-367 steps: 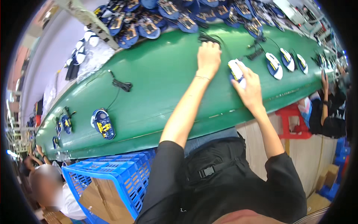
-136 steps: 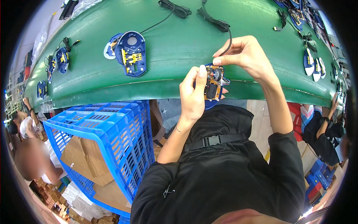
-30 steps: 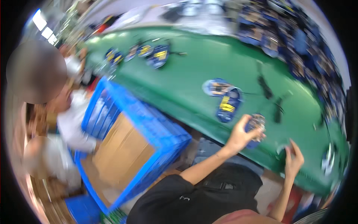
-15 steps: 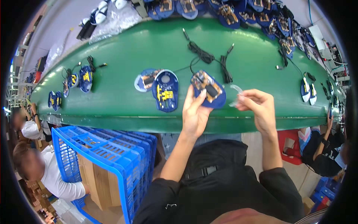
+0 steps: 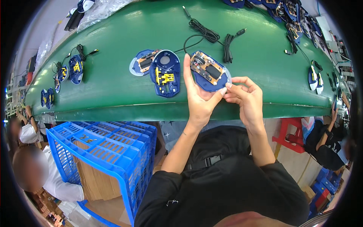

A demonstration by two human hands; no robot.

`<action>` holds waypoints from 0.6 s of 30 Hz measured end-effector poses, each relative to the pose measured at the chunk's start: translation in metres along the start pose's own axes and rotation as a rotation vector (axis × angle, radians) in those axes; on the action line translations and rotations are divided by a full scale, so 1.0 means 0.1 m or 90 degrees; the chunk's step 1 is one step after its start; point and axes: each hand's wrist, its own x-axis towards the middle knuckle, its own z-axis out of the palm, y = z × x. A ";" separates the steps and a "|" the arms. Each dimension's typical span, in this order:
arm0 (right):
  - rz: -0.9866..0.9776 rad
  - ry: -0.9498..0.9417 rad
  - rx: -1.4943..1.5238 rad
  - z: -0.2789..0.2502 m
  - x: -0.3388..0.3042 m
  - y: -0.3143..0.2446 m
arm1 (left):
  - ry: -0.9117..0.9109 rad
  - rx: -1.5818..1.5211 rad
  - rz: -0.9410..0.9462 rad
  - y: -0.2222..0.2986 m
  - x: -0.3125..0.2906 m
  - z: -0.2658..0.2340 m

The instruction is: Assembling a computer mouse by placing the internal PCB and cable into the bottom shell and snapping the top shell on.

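My left hand [image 5: 200, 104] grips an open computer mouse base [image 5: 206, 81], dark blue with a brown circuit board and a scroll wheel facing up. Around the base's right edge runs a clear curved strip [image 5: 228, 74]. The fingertips of my right hand [image 5: 246, 99] pinch that strip at the lower right rim, close to my left thumb. To the left lies a blue mouse top shell [image 5: 166, 89], inside up, with a yellow part in it. It partly covers a second mouse base [image 5: 140, 64] that carries a similar clear rim.
Bundled black cables [image 5: 228, 49] lie beyond my hands on the green work surface [image 5: 124, 89]. More mouse parts [image 5: 76, 70] sit at the left and right. A blue plastic crate [image 5: 102, 140] with cardboard inside stands at lower left, near a person. Others sit at both sides.
My right hand has brought the clear strip leftward onto the mouse base's edge. The base is now turned with the strip along its rim. The whole view has shifted somewhat.
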 end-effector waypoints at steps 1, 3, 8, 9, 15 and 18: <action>0.003 0.004 0.000 0.00 -0.01 0.01 | 0.011 -0.003 -0.002 -0.01 -0.01 -0.01; 0.005 -0.015 0.001 0.01 -0.03 0.03 | 0.009 0.000 -0.016 -0.02 0.00 -0.04; -0.005 -0.041 -0.148 -0.07 0.07 -0.15 | -0.007 -0.042 -0.084 0.09 0.02 -0.09; 0.032 -0.076 -0.119 -0.10 0.09 -0.19 | -0.002 -0.092 -0.119 0.15 0.02 -0.10; -0.018 -0.082 -0.142 -0.06 0.11 -0.17 | -0.011 -0.062 -0.114 0.09 0.00 -0.12; 0.016 -0.093 -0.075 -0.10 0.12 -0.14 | 0.035 -0.079 -0.119 0.13 0.00 -0.10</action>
